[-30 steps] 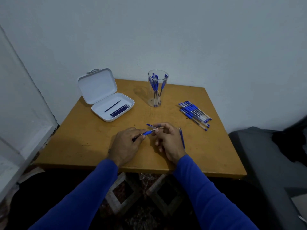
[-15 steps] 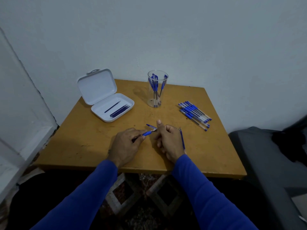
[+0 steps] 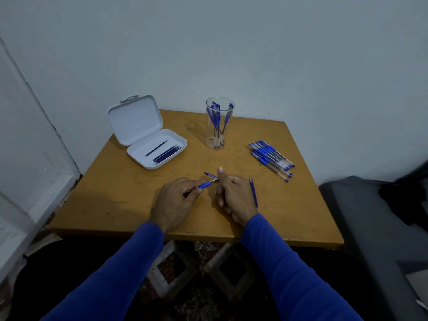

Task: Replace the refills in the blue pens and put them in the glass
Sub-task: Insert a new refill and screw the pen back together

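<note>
Since a second ago the right hand point(image 3: 234, 195) has straightened its forefinger up by the pen's tip, so the tip end looks like it's being unscrewed or just screwed back, hard to tell. The left hand point(image 3: 178, 200) pinches the blue pen point(image 3: 205, 185) by its grip. The right's other fingers are curled; whatever they hold is hidden. The glass point(image 3: 218, 122) stands at 12 o'clock on the counter point(image 3: 115, 193), a loose refill point(image 3: 253, 193) just right of the right hand.

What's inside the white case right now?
The open white case holds thin dark refills: one lying apart toward the lid, and a tight bundle beside it near the front wall. The bundle's exact count is unclear, since the refills overlap. Nothing else shows in the tray.
</note>
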Action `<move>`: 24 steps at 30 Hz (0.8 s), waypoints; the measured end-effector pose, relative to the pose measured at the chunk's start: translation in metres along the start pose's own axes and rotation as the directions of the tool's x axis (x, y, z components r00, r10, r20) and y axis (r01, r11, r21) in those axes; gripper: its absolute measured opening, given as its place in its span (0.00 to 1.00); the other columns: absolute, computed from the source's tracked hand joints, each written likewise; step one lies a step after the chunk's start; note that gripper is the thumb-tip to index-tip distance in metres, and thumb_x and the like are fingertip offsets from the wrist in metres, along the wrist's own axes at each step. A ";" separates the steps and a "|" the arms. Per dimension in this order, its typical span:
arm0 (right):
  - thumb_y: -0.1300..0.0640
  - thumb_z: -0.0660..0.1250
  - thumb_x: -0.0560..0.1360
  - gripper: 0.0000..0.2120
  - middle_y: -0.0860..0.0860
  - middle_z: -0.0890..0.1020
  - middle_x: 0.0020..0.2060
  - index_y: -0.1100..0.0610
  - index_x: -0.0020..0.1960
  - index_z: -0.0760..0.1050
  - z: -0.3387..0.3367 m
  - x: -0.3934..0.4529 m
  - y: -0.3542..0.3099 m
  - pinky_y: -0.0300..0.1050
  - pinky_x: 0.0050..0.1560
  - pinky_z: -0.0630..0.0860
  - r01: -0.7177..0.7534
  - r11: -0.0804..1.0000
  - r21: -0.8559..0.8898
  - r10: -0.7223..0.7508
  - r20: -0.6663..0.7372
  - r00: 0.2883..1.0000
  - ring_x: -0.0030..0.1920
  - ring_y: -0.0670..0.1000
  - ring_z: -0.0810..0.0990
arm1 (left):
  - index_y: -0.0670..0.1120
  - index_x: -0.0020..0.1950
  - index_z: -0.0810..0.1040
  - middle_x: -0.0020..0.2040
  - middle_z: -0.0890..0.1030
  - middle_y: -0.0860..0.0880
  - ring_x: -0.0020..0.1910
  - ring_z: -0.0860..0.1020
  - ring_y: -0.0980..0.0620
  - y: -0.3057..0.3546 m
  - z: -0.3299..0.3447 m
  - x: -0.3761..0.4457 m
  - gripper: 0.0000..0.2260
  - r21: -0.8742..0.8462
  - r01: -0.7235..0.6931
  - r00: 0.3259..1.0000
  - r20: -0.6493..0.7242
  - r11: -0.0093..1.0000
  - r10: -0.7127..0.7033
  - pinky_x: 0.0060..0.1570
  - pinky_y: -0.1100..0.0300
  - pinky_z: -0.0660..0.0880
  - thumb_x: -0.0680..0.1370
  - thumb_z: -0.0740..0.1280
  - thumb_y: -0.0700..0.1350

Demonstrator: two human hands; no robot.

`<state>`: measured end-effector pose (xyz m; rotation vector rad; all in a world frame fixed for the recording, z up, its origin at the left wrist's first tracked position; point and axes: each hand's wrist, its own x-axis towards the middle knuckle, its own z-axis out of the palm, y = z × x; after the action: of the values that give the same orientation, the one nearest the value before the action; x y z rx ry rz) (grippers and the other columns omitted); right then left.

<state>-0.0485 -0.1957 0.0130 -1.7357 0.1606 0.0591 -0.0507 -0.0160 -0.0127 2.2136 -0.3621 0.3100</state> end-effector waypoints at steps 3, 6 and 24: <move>0.40 0.63 0.81 0.22 0.54 0.77 0.28 0.58 0.40 0.76 0.001 0.000 0.002 0.40 0.21 0.64 0.018 0.999 0.036 -0.017 -0.010 1.000 0.22 0.47 0.69 | 0.51 0.65 0.82 0.44 0.79 0.61 0.45 0.77 0.65 0.000 0.000 0.000 0.13 0.006 -0.007 1.000 0.000 1.000 0.007 0.42 0.75 0.69 0.80 0.70 0.45; 0.55 0.67 0.82 0.06 0.56 0.82 0.39 0.57 0.49 0.77 -0.002 0.001 0.005 0.41 0.21 0.65 0.054 0.994 0.097 -0.057 0.023 0.998 0.26 0.48 0.73 | 0.51 0.64 0.82 0.46 0.81 0.60 0.45 0.78 0.62 0.000 0.000 0.001 0.13 -0.004 0.006 1.000 -0.008 1.000 -0.006 0.45 0.69 0.74 0.80 0.70 0.46; 0.52 0.68 0.81 0.09 0.54 0.83 0.41 0.56 0.56 0.81 0.000 0.001 0.004 0.40 0.22 0.68 0.059 0.995 0.080 -0.062 0.026 0.998 0.28 0.47 0.74 | 0.51 0.65 0.82 0.46 0.79 0.60 0.45 0.76 0.64 0.000 -0.001 0.001 0.13 0.009 0.015 1.000 0.019 1.000 -0.016 0.43 0.75 0.68 0.80 0.69 0.45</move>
<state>-0.0477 -0.1968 0.0086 -1.6590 0.0885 0.0322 -0.0503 -0.0157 -0.0117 2.2281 -0.3545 0.2827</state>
